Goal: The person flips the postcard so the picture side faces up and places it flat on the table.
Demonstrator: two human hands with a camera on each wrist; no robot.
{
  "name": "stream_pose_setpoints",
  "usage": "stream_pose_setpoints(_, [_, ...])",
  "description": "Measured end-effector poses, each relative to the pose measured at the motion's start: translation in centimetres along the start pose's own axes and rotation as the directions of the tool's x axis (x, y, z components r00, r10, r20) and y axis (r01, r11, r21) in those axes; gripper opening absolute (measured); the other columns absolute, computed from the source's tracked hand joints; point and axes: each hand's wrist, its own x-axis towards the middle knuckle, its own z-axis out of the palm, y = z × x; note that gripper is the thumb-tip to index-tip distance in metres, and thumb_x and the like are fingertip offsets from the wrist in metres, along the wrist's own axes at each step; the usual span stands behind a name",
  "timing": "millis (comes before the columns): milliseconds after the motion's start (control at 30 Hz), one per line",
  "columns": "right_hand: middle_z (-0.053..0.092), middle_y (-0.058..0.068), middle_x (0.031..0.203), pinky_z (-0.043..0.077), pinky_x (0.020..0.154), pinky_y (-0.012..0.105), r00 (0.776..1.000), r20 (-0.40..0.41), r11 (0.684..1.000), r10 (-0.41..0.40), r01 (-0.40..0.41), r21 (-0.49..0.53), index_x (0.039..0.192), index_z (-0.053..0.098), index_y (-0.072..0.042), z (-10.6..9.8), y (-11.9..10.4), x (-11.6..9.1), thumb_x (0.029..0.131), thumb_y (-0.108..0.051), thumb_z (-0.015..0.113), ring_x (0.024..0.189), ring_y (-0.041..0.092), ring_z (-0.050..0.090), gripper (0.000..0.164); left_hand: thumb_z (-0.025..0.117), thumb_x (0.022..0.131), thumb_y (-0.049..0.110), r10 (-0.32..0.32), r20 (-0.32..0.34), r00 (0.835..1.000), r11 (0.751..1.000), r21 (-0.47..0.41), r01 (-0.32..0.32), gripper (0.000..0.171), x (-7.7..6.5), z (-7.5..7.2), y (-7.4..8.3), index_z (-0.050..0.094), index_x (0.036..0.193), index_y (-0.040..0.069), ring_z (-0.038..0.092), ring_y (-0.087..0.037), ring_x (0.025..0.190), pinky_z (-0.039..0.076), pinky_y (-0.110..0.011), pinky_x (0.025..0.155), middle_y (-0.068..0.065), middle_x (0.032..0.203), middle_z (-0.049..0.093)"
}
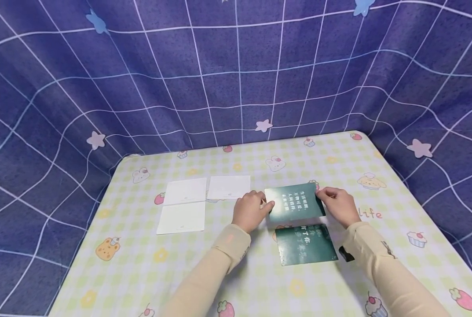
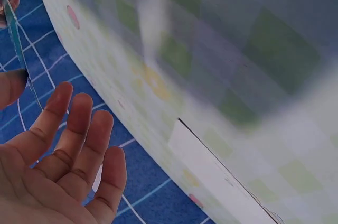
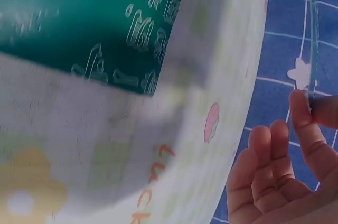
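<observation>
Both hands hold a dark green card (image 1: 295,203) with white printed characters, raised over the table. My left hand (image 1: 250,212) has it by the left edge, the thumb on the printed face. In the left wrist view, the other fingers (image 2: 97,139) fan out past the card's edge. My right hand (image 1: 339,206) pinches the upper right corner; its thumb and index finger (image 3: 302,109) meet on the thin edge in the right wrist view. Below the held card, a second green card (image 1: 307,251) lies face up, with glare over part of its lettering.
Three white cards lie left of the hands: a top left one (image 1: 184,191), one below it (image 1: 181,217), and one (image 1: 229,186) near the left hand. A patterned tablecloth (image 1: 129,273) covers the table. A blue grid curtain (image 1: 220,83) hangs behind and at the sides.
</observation>
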Motion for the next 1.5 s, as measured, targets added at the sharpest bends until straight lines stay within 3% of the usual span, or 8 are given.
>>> stream_pose_setpoints(167, [0.063, 0.006, 0.081, 0.039, 0.065, 0.034, 1.0, -0.016, 0.999, -0.018, 0.018, -0.027, 0.104, 0.073, -0.004, -0.8, 0.7, 0.2, 0.104, -0.037, 0.055, 0.073, 0.023, 0.051, 0.037, 0.067, 0.098, 0.04, -0.002, 0.029, 1.0, 1.0, 0.005, 0.002, 0.031, 0.4, 0.4, 0.9, 0.074, 0.1, 0.01, 0.065, -0.02, 0.082, 0.051, -0.039, 0.072, -0.003, 0.09, 0.068])
stream_pose_setpoints(267, [0.065, 0.007, 0.082, 0.039, 0.067, 0.034, 1.0, -0.02, 0.999, -0.019, 0.019, -0.042, 0.107, 0.073, -0.004, -1.2, 1.1, 0.3, 0.104, -0.035, 0.054, 0.072, 0.023, 0.052, 0.037, 0.067, 0.098, 0.042, -0.003, 0.061, 0.998, 1.0, 0.019, 0.001, 0.034, 0.6, 0.7, 1.5, 0.074, 0.106, 0.009, 0.063, -0.018, 0.082, 0.05, -0.037, 0.072, -0.002, 0.091, 0.068])
stream_pose_setpoints(400, [0.072, 0.018, 0.102, 0.044, 0.075, 0.039, 0.999, -0.034, 0.998, -0.007, 0.005, -0.067, 0.11, 0.073, -0.002, -1.6, 1.6, 0.3, 0.104, -0.035, 0.053, 0.085, 0.03, 0.059, 0.038, 0.067, 0.097, 0.042, 0.006, 0.089, 0.996, 0.999, 0.051, -0.011, 0.037, 0.7, 1.1, 2.2, 0.072, 0.113, 0.009, 0.065, -0.019, 0.086, 0.051, -0.037, 0.074, -0.003, 0.096, 0.07])
stream_pose_setpoints(500, [0.069, 0.022, 0.122, 0.046, 0.088, 0.047, 0.999, -0.049, 0.997, 0.005, -0.009, -0.082, 0.114, 0.073, -0.002, -1.8, 2.0, 0.3, 0.105, -0.036, 0.053, 0.103, 0.036, 0.06, 0.04, 0.067, 0.097, 0.042, 0.008, 0.102, 0.995, 0.997, 0.069, -0.015, 0.04, 0.8, 1.5, 2.9, 0.071, 0.117, 0.008, 0.068, -0.023, 0.093, 0.052, -0.039, 0.078, -0.005, 0.103, 0.071])
stream_pose_setpoints(667, [0.067, 0.023, 0.125, 0.044, 0.097, 0.055, 0.998, -0.068, 0.996, 0.014, -0.02, -0.092, 0.117, 0.072, -0.002, -2.0, 2.6, 0.4, 0.105, -0.037, 0.052, 0.114, 0.042, 0.059, 0.042, 0.067, 0.097, 0.045, -0.011, 0.135, 0.991, 0.994, 0.111, -0.004, 0.045, 0.9, 2.0, 3.8, 0.068, 0.123, 0.009, 0.067, -0.024, 0.103, 0.052, -0.04, 0.086, -0.006, 0.111, 0.07])
stream_pose_setpoints(900, [0.068, 0.022, 0.124, 0.042, 0.098, 0.057, 0.995, -0.101, 0.994, 0.019, -0.029, -0.108, 0.117, 0.072, -0.001, -2.6, 3.3, 0.6, 0.105, -0.035, 0.052, 0.116, 0.045, 0.058, 0.041, 0.067, 0.096, 0.048, -0.008, 0.148, 0.989, 0.982, 0.187, -0.02, 0.049, 1.4, 3.1, 4.9, 0.065, 0.128, 0.01, 0.066, -0.023, 0.103, 0.052, -0.038, 0.085, -0.005, 0.113, 0.07])
stream_pose_setpoints(1267, [0.066, 0.024, 0.126, 0.043, 0.092, 0.054, 0.983, -0.12, 0.982, 0.139, -0.152, -0.107, 0.119, 0.069, 0.001, -3.3, 4.7, 1.1, 0.105, -0.036, 0.051, 0.11, 0.042, 0.059, 0.043, 0.064, 0.097, 0.052, 0.004, 0.173, 0.985, 0.965, 0.257, -0.049, 0.055, 2.1, 4.8, 6.6, 0.061, 0.135, 0.012, 0.063, -0.02, 0.106, 0.05, -0.035, 0.09, -0.003, 0.118, 0.068])
stream_pose_setpoints(1500, [0.064, 0.028, 0.124, 0.044, 0.09, 0.055, 0.977, -0.116, 0.971, 0.178, -0.193, -0.138, 0.118, 0.068, 0.001, -3.5, 5.6, 1.3, 0.105, -0.036, 0.05, 0.108, 0.043, 0.059, 0.043, 0.066, 0.096, 0.051, 0.008, 0.145, 0.989, 0.963, 0.264, -0.046, 0.053, 2.6, 6.2, 6.9, 0.062, 0.132, 0.012, 0.064, -0.019, 0.103, 0.052, -0.035, 0.087, -0.003, 0.111, 0.068])
